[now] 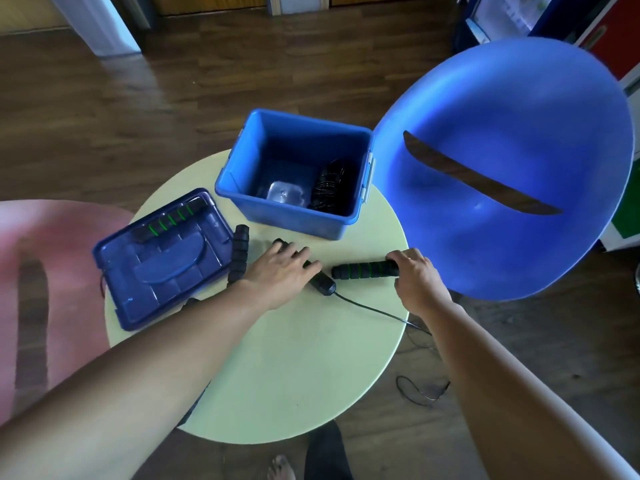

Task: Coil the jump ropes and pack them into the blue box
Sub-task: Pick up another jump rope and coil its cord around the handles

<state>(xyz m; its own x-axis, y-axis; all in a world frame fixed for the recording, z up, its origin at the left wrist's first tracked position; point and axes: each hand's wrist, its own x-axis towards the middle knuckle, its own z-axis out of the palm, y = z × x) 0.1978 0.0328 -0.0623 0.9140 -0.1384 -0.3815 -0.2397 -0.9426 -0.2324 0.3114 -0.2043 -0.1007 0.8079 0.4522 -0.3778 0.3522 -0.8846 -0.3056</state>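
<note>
The open blue box (287, 216) stands at the far side of the round pale table (277, 375). A coiled black jump rope (329, 188) lies inside it on the right. My left hand (280, 268) lies over a black jump rope handle (323, 284), fingers spread on it. My right hand (415, 271) grips the right end of a second black handle with green rings (363, 270). A thin black cord (377, 310) runs from the left handle off the table's right edge to the floor. Another black foam handle (240, 252) lies beside the lid.
The dark blue transparent lid (162, 261) lies upside down at the table's left, with a green-ringed handle (173, 220) showing through it. A blue chair (502, 168) stands right of the table, a pink chair (45, 271) on the left. Loose cord (415, 393) loops on the wooden floor.
</note>
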